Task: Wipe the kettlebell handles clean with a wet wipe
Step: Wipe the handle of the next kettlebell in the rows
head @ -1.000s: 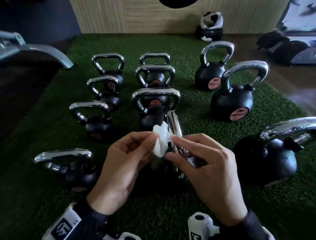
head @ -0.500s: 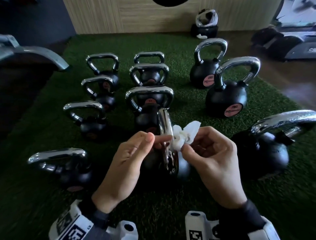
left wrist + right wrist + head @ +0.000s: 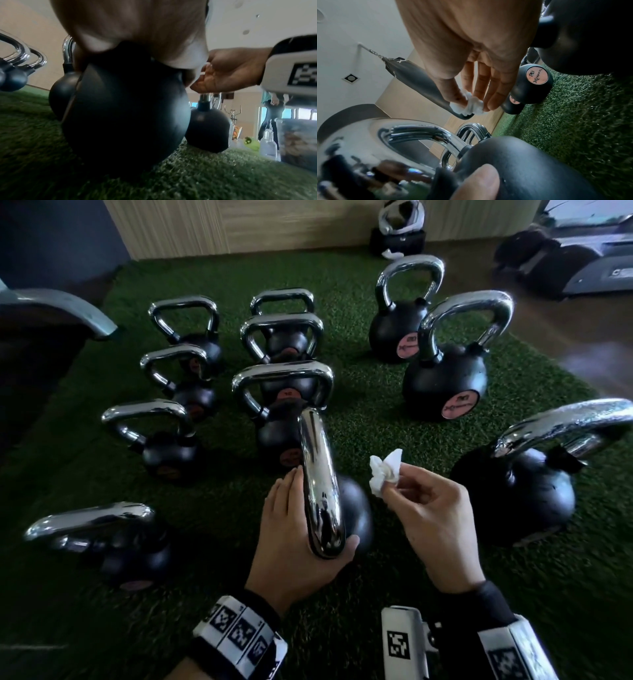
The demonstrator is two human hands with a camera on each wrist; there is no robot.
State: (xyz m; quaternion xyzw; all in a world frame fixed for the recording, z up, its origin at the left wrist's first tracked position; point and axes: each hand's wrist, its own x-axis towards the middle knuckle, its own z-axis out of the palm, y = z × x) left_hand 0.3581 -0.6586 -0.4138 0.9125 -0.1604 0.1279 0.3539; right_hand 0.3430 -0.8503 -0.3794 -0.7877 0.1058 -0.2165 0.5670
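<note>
I see green turf underneath everything, running back to a wooden wall panel and giving way to bare floor along its right edge. Black kettlebells with chrome handles stand on it in loose rows: small ones to the left and centre, larger ones at right, among them a big one near my right wrist and another with a pink label farther back.

The nearest kettlebell sits right in front of me, its chrome handle seen end-on. My left hand is wrapped around that handle, fingers behind its left side and thumb hooked round the near end, so the grip is clamped on the handle.

My right hand hovers just right of the handle, apart from it. Thumb and fingertips are pinched together on the crumpled white wet wipe, which sticks up above the fingers; the wrist view shows the same pinch. The wipe hangs in the air beside the handle, not touching the chrome.

Open turf lies between the nearest kettlebell and the big one at right, and more lies along the near edge under my wrists. To the left, another kettlebell stands near.
</note>
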